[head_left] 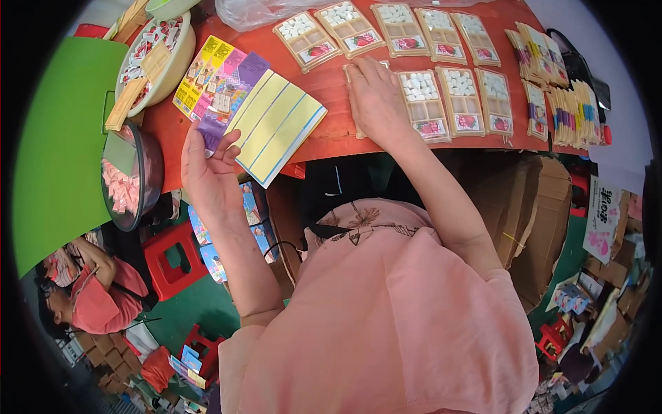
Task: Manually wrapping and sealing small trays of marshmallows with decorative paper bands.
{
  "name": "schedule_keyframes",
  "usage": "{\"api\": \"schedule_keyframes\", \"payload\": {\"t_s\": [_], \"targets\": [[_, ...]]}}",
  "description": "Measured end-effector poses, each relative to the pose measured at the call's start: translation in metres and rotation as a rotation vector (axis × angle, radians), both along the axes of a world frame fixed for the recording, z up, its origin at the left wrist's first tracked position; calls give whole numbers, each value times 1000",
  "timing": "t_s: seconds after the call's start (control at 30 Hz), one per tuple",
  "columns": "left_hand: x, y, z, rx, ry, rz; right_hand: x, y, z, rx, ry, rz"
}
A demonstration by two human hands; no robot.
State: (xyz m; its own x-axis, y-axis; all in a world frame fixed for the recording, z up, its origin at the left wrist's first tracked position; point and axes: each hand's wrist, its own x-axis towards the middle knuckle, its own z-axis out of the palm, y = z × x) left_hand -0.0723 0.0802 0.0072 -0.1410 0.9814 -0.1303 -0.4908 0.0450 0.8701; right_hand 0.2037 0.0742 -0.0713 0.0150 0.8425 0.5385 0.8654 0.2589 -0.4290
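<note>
My left hand [210, 172] holds a stack of colourful printed cards [219, 88] by its lower edge, just off the front of the red table [331, 141]. A yellow sheet with blue stripes [276, 124] lies fanned out beside the cards, partly over the table edge. My right hand [378, 103] rests flat, palm down, on a tan compartment tray [356, 124] at the table's front. To its right lie filled trays [426, 103] with white pieces and a red picture card. A further row of filled trays [348, 27] sits behind.
A white bowl [155, 58] of small packets and tan trays stands at the far left, a dark bowl [131, 172] of pink pieces below it. Stacks of cards [562, 96] lie at the right. Another person [93, 290] sits low left. Red stools and cardboard boxes crowd the floor.
</note>
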Motion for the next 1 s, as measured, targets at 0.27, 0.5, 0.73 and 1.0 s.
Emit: {"api": "schedule_keyframes", "payload": {"t_s": [0.27,0.5,0.73,1.0], "targets": [[32,-16,-37,-95,-208,-252,-43,1,-8,-44,-144,-108],[11,0,-76,-152,-240,-179,-26,-4,5,-115,-38,-30],[-1,-15,-58,-185,-200,-192,-9,-7,16,-89,141,87],[33,-19,-24,-148,-260,-386,-11,-22,67,-530,1006,228]]}}
